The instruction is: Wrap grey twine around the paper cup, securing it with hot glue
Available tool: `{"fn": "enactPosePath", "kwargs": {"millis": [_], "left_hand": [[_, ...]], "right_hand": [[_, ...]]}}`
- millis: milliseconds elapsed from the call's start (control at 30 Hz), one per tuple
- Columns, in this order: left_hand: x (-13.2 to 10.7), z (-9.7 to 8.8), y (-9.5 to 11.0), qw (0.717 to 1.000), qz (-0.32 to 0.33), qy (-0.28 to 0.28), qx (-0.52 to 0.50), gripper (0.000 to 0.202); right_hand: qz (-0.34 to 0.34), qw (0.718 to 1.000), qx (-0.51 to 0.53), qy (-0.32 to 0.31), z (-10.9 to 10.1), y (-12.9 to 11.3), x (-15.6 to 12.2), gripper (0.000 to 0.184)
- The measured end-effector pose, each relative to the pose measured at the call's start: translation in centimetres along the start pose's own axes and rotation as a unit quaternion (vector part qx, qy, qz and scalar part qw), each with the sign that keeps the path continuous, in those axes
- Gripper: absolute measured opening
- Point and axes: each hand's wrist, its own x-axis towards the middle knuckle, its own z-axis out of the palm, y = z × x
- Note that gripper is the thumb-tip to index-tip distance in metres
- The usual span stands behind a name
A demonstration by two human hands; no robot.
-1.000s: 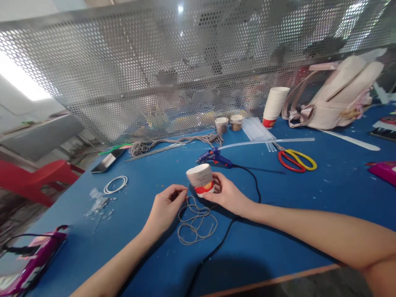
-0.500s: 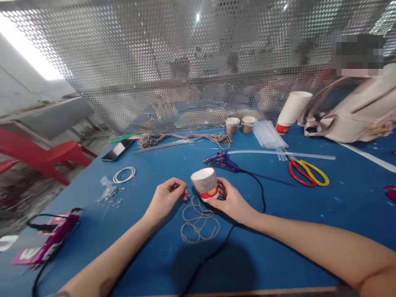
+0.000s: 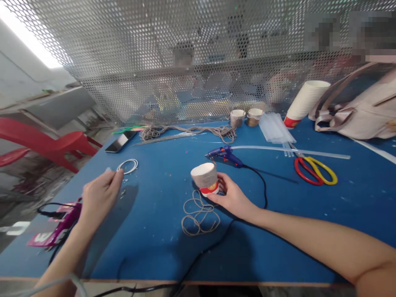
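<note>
While the right hand (image 3: pixel 233 198) clasps the cord-wrapped paper cup (image 3: pixel 205 178) mid-frame, the left hand (image 3: pixel 100 196), left of centre, is pinched closed, contents unclear; gripping below the wound cord (image 3: pixel 208 181) is advisable.

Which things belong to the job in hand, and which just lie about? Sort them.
Likely the job: cord-wrapped cup in the right hand, loose cord, glue gun, scissors, stacked cups.

Apparently just lying about: pale bag, flat dark device.
</note>
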Motion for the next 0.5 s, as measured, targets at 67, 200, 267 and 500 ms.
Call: {"fn": "enactPosePath", "kwargs": {"millis": [67, 200, 267, 500], "left_hand": [[-0.8, -0.5, -1.1, 0.997, 0.023, -0.030, 0.065, 0.027], [-2.4, 0.3, -2.3, 0.997, 0.027, -0.061, 0.034, 0.007], [-2.9, 0.7, -2.4, 0.997, 0.043, -0.057, 0.002, 0.003], [-6.7, -1.4, -1.5, 0.996, -0.067, 0.053, -0.039, 0.011]], "right_hand": [[0.001, 1.000, -0.003, 0.000, 0.0, -0.1, 0.0, 0.054], [-0.002, 1.000, -0.007, 0.002, 0.1, -0.3, 0.0, 0.053], [-0.007, 1.000, -0.010, 0.005, 0.1, -0.3, 0.1, 0.053], [-0.019, 0.999, -0.040, 0.001, -0.2, -0.1, 0.2, 0.053]]}}
